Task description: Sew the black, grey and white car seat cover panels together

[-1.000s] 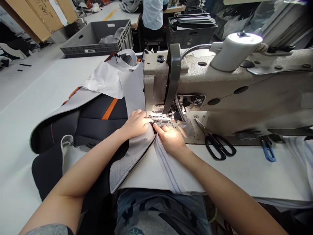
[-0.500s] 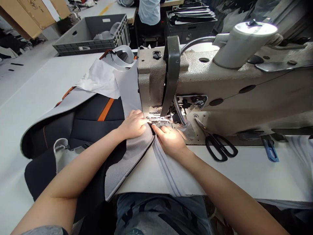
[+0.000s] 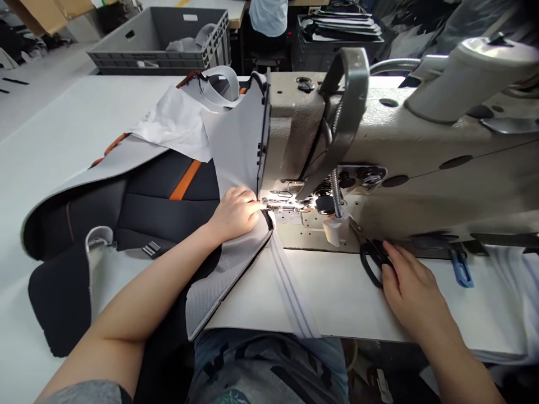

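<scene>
In the head view my left hand grips the edge of a dark seat cover with grey mesh backing. Its fingers are curled, the index finger pointing at the lit presser foot of a sewing machine. From that spot a white strip with blue lines runs down over the table edge. Off to the right, my right hand has its fingers closed at the black handles of scissors, which lie beside the machine bed. Their blades are partly hidden behind a small lamp.
A blue cutter lies right of the scissors. White striped fabric is at the far right. Behind the cover stands a grey crate with grey pieces inside. Farther back are a seated person and a bin of stacked dark pieces.
My right hand has left the fabric at the presser foot and moved right to the scissors. The left hand keeps its place on the cover. The head view has shifted slightly.
</scene>
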Available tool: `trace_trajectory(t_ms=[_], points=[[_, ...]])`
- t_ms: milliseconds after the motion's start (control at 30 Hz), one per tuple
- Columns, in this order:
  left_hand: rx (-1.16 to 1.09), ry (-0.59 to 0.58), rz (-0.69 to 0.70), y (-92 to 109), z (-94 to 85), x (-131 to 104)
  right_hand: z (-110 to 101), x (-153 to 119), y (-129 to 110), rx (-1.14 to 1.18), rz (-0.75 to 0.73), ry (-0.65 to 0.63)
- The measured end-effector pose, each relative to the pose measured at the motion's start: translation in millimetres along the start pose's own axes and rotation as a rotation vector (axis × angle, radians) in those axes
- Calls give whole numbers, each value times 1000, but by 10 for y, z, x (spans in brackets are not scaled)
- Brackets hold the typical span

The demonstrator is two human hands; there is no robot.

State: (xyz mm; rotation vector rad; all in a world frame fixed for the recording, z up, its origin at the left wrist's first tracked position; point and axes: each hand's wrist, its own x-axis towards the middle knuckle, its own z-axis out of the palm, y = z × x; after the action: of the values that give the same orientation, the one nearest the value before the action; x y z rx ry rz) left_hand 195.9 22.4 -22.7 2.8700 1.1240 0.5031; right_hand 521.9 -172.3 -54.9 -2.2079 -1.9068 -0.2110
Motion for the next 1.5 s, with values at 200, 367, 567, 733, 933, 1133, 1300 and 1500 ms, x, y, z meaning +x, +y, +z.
trace_trajectory(t_ms=[200, 367, 567, 733, 933, 1133, 1300, 1500], points=[[4, -40, -21, 17, -35, -10, -147, 22, -48, 109, 142, -204], [-16, -7, -27, 13, -22, -16, -381, -110, -338, 806, 351, -484], [-68, 0, -28, 3, -28, -27, -504, -89, -1186, 1494, 322, -807], [-3, 24, -18, -24, -13, -52, -396, 313, -1565, 1584, 334, -830], [45, 54, 31, -45, 12, -44, -396, 478, -1662, 1548, 408, -810], [38, 51, 28, -32, 16, -50, -451, 473, -1728, 1550, 442, -803], [66, 22, 32, -15, -9, -65, -479, 456, -1736, 1546, 472, -802], [84, 7, 19, 20, -33, -29, -482, 455, -1749, 1573, 481, -800]])
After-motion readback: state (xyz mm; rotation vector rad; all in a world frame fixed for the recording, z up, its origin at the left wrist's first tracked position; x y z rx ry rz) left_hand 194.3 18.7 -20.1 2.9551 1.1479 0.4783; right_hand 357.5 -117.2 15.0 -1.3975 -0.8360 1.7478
